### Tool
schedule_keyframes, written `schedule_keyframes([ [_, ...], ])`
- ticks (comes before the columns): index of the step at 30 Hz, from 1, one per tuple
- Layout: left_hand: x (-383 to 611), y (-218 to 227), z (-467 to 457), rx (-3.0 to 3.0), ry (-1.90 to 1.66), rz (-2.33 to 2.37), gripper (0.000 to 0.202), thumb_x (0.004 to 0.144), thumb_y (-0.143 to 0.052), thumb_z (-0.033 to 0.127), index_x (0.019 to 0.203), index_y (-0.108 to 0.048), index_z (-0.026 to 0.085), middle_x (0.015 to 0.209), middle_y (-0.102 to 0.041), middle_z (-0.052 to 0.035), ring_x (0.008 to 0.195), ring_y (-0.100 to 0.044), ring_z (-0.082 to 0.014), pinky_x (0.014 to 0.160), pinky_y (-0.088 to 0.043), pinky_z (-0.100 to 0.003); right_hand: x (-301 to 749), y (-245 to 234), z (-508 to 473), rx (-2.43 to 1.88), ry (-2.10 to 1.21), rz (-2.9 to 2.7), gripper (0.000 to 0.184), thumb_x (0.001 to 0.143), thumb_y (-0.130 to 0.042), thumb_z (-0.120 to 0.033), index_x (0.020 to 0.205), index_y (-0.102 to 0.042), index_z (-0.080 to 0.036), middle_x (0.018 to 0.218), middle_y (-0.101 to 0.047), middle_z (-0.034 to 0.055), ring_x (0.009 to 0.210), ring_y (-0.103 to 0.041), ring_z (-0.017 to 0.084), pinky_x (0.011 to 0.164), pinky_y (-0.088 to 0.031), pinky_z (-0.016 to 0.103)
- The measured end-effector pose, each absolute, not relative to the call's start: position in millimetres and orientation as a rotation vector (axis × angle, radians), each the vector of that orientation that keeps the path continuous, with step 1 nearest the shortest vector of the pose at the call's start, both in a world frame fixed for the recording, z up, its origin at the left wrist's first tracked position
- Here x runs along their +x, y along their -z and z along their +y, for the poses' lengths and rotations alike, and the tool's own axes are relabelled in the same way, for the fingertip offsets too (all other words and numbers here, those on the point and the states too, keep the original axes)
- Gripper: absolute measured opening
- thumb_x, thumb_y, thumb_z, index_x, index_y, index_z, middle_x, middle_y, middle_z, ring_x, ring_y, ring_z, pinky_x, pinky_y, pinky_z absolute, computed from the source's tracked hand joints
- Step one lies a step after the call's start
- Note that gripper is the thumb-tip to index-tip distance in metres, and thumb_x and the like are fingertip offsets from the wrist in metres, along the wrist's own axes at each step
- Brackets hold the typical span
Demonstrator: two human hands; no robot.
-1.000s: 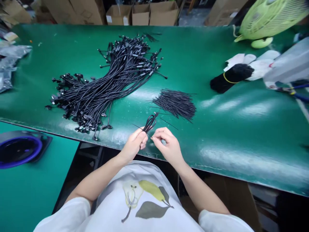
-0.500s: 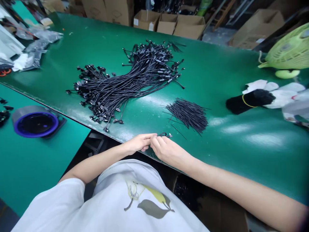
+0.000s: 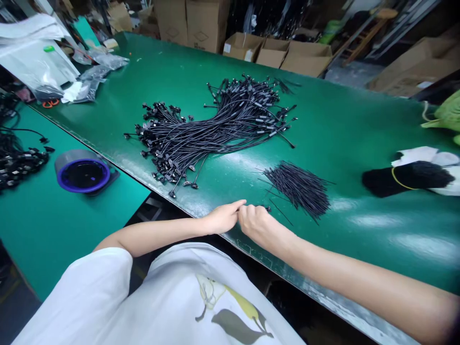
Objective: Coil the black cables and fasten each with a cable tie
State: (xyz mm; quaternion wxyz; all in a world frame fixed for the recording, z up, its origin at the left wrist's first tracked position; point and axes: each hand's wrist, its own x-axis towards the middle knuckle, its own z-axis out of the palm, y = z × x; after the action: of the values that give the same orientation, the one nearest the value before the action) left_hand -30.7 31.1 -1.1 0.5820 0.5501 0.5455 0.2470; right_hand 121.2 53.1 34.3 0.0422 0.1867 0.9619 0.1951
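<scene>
the right hand [image 3: 257, 224] is clenching a small coiled cable [image 3: 267, 208] at the near edge of the green table [image 3: 359, 134]. it is looking light, limp and springy, so best pinched across its loops. the left hand [image 3: 222, 218] is meeting it fingertips first; i cannot tell its grip.

Ahead of the left hand [image 3: 223, 219] and right hand [image 3: 257, 225], a bare lane of green surface [image 3: 233, 170] runs between the cable heap [image 3: 215, 129] on the left and the pile of thin ties [image 3: 298, 189] on the right. Farther right, open surface reaches the black bundle [image 3: 406, 178].
</scene>
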Motion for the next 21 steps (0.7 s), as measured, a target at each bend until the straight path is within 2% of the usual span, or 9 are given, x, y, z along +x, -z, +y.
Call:
schedule_keyframes([
  [1,-29,-2,34,1.316,-0.584,1.263,0.057,0.083,-0.047,0.017,0.14,-0.047,0.017,0.146,-0.049,-0.0086,0.135,-0.043,-0.0234,0.115,-0.029,-0.036,121,-33,59,0.662,-0.527,2.935,0.028,0.077,-0.038,0.003,0.075,-0.063,-0.01,0.062,-0.052,0.0077,0.053,-0.044,0.018,0.048,-0.025,0.031],
  [3,-26,-6,39,1.277,-0.621,1.239,0.061,0.084,-0.047,0.02,0.144,-0.04,0.016,0.15,-0.043,-0.0086,0.138,-0.039,-0.0243,0.117,-0.027,-0.037,120,-33,70,0.896,-0.34,2.939,0.022,0.077,-0.043,-0.002,0.078,-0.064,-0.01,0.065,-0.057,0.0085,0.054,-0.048,0.017,0.048,-0.023,0.03],
  [6,-24,-11,47,1.188,-0.775,1.262,0.047,0.095,-0.033,0.032,0.138,-0.047,0.017,0.136,-0.055,-0.009,0.127,-0.048,-0.0237,0.11,-0.036,-0.039,114,-32,74,1.338,0.049,3.053,0.022,0.087,-0.043,-0.015,0.076,-0.062,-0.015,0.069,-0.061,0.0065,0.059,-0.053,0.015,0.052,-0.027,0.027],
  [9,-30,-17,49,1.355,-1.004,1.351,0.052,0.1,-0.017,0.035,0.116,-0.063,0.019,0.117,-0.06,-0.0075,0.12,-0.048,-0.021,0.109,-0.034,-0.037,109,-25,67,1.723,0.747,3.159,0.031,0.094,-0.041,-0.032,0.072,-0.059,-0.018,0.07,-0.061,0.0032,0.064,-0.054,0.015,0.059,-0.035,0.026],
  [11,-37,-22,46,1.56,-1.103,1.352,0.052,0.1,-0.019,0.037,0.106,-0.068,0.019,0.111,-0.059,-0.0076,0.117,-0.046,-0.0205,0.109,-0.032,-0.036,112,-17,65,1.851,1.321,3.042,0.033,0.092,-0.044,-0.039,0.073,-0.059,-0.019,0.065,-0.058,0.0004,0.057,-0.05,0.014,0.057,-0.036,0.026],
  [13,-43,-24,42,1.733,-1.074,1.205,0.052,0.099,-0.025,0.042,0.096,-0.071,0.019,0.103,-0.059,-0.0075,0.107,-0.05,-0.0197,0.104,-0.035,-0.034,120,-11,69,1.904,1.661,2.846,0.033,0.09,-0.047,-0.043,0.072,-0.058,-0.019,0.058,-0.052,-0.002,0.051,-0.043,0.013,0.052,-0.034,0.026],
  [15,-46,-21,37,1.775,-0.919,1.045,0.053,0.097,-0.031,0.049,0.086,-0.073,0.019,0.095,-0.059,-0.0063,0.093,-0.053,-0.0179,0.095,-0.04,-0.031,127,-11,72,1.978,1.602,2.828,0.031,0.089,-0.048,-0.041,0.069,-0.057,-0.019,0.058,-0.052,-0.0018,0.053,-0.044,0.013,0.054,-0.034,0.026],
  [18,-45,-9,37,1.514,-0.785,1.059,0.065,0.093,-0.03,0.062,0.077,-0.074,0.017,0.08,-0.057,-0.0048,0.078,-0.054,-0.0167,0.083,-0.044,-0.031,130,-19,61,1.945,0.999,3.131,0.027,0.091,-0.045,-0.031,0.072,-0.06,-0.019,0.071,-0.061,0.0028,0.066,-0.053,0.015,0.063,-0.038,0.027],
  [21,-46,-5,43,1.058,-0.85,1.078,0.08,0.09,-0.018,0.072,0.086,-0.075,0.015,0.07,-0.054,-0.004,0.07,-0.053,-0.0166,0.07,-0.045,-0.029,118,-23,41,1.523,0.526,3.342,0.029,0.093,-0.039,-0.02,0.076,-0.062,-0.018,0.076,-0.064,0.0049,0.07,-0.054,0.015,0.066,-0.036,0.026],
])
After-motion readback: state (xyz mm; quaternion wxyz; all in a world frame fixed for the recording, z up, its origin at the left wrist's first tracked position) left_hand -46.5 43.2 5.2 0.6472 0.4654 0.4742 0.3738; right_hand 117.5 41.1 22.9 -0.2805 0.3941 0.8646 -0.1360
